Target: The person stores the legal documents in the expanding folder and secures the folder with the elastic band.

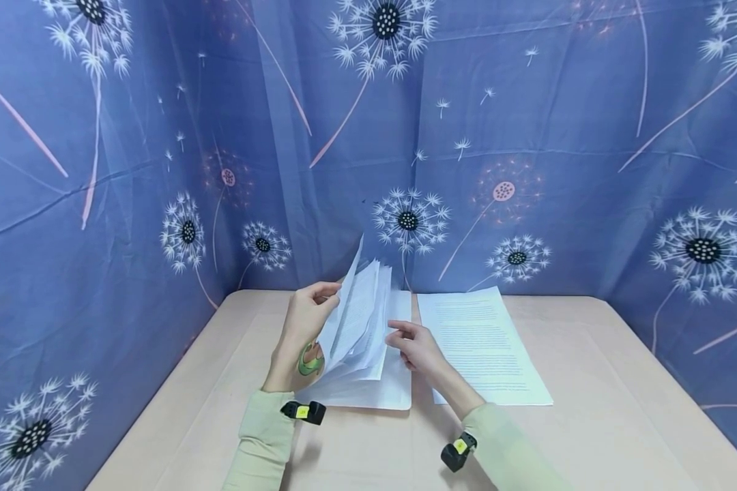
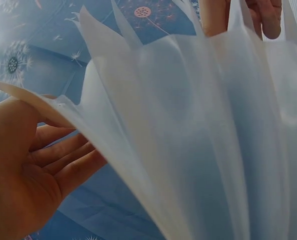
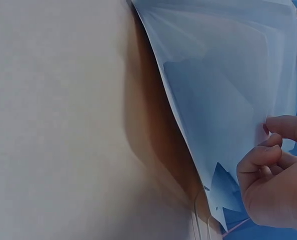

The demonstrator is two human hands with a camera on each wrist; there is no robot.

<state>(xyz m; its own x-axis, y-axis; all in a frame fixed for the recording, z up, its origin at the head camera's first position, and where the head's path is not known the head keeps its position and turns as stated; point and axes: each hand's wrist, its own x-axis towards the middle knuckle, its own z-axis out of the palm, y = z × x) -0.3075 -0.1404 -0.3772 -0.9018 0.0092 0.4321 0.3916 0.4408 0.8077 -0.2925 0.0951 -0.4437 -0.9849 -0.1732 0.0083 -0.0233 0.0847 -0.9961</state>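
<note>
A white folder [image 1: 399, 392] of clear plastic sleeves [image 1: 368, 320] stands partly open on the table, its leaves fanned upward and papers inside some of them. With thumb and fingers my left hand [image 1: 310, 310] grips the raised left cover and leaves near their outer edge; in the left wrist view the cover bends over that hand [image 2: 33, 165]. My right hand [image 1: 419, 346] is at the right edge of the fanned sleeves. Its index finger [image 3: 286, 126] reaches out to a sleeve in the right wrist view, the other fingers curled; whether it pinches a leaf I cannot tell.
Right of the folder a stack of printed sheets [image 1: 482, 348] lies flat on the pale table [image 1: 596, 409], close by my right forearm. A blue dandelion-print curtain [image 1: 356, 198] encloses the table at the back and sides. Each wrist carries a small black camera [image 1: 458, 450].
</note>
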